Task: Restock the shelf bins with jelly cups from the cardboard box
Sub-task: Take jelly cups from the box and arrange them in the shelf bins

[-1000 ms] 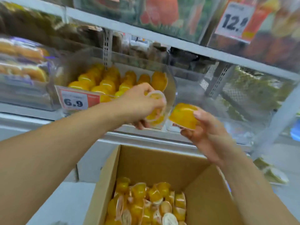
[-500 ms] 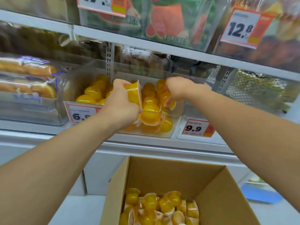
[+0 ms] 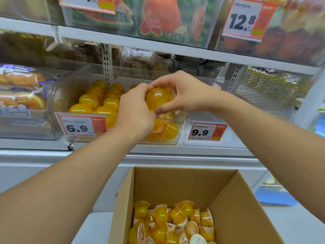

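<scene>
From the head camera, a clear, hard-walled plastic shelf bin point(image 3: 177, 140) on the white metal shelf point(image 3: 158, 150) holds glossy, dome-shaped orange jelly cups point(image 3: 89, 100), smooth and translucent. Over the bin's right part, both hands meet on one such jelly cup point(image 3: 158, 100): the right hand point(image 3: 186, 93) curls thumb and fingers around it from above and below, and the left hand point(image 3: 135, 111) pinches its left edge with bent fingers. A red-and-white price tag point(image 3: 82, 125) reading 6.9 fronts the bin. Below, an open brown cardboard box point(image 3: 235, 217), matte and sharp-cornered, contains more jumbled cups point(image 3: 172, 224) with pale foil lids.
</scene>
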